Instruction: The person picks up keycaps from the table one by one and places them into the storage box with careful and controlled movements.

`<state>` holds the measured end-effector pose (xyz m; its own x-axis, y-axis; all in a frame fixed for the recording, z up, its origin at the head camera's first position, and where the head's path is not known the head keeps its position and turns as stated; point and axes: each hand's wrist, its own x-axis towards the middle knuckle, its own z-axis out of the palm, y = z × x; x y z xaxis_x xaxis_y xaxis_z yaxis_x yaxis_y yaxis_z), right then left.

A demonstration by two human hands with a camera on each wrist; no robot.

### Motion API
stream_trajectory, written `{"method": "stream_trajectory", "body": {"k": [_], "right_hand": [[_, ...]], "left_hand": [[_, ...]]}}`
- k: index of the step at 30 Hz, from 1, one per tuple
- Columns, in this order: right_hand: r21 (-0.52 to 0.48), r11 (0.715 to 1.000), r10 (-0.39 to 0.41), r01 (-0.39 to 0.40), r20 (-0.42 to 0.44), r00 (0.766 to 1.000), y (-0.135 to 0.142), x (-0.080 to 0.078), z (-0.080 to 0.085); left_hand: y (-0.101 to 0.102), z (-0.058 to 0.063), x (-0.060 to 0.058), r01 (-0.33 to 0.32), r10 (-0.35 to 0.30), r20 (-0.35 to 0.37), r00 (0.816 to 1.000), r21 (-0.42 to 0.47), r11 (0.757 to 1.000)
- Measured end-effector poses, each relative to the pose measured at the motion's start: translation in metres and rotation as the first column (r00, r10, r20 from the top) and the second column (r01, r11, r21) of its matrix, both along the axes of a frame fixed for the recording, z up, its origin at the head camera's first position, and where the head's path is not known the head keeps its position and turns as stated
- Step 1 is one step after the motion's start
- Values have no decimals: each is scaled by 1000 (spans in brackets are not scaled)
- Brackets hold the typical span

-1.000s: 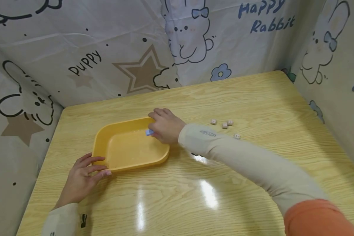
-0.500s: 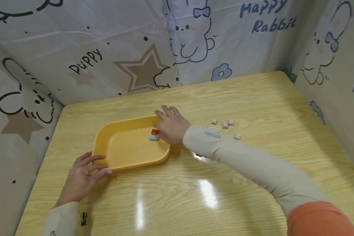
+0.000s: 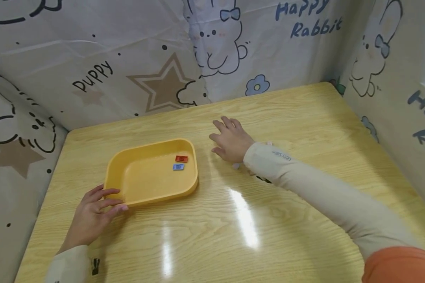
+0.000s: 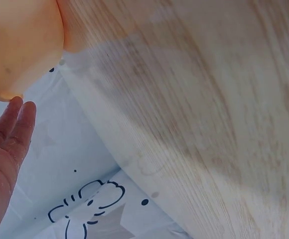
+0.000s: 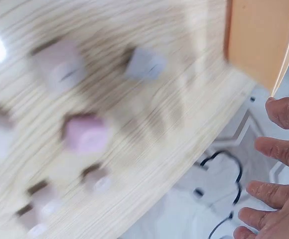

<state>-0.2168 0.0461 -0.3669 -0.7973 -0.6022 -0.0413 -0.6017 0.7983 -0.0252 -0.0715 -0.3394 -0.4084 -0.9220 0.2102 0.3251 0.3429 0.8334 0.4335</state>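
A yellow tray (image 3: 145,181) sits on the left half of the table. In it, near the right end, lie a red oblong keycap-like piece (image 3: 182,158) and a blue one (image 3: 178,167), side by side. My left hand (image 3: 92,220) holds the tray's near left corner, fingers over the rim and thumb along the near side. To the right of the tray, my right hand (image 3: 232,141) hovers over the table with spread fingers, holding nothing. The right wrist view shows a pink keycap (image 5: 86,133), a grey-blue keycap (image 5: 145,63) and several paler ones, blurred.
The right hand and sleeve (image 3: 297,173) hide most of the loose keycaps in the head view. The wooden table (image 3: 198,236) meets a printed cloth (image 3: 127,31) at its back and sides.
My right hand has let go of the red and blue pieces inside the tray and moved out to the right, over the table. The left hand stays at the tray's corner.
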Motion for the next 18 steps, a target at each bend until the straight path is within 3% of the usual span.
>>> {"method": "stream_trajectory", "body": {"k": [18], "right_hand": [[-82,966,-240,247,87,967,96,-9,-10]], "left_hand": [[-1,-1,-1,3,-3,2,1000,10,1000]]}}
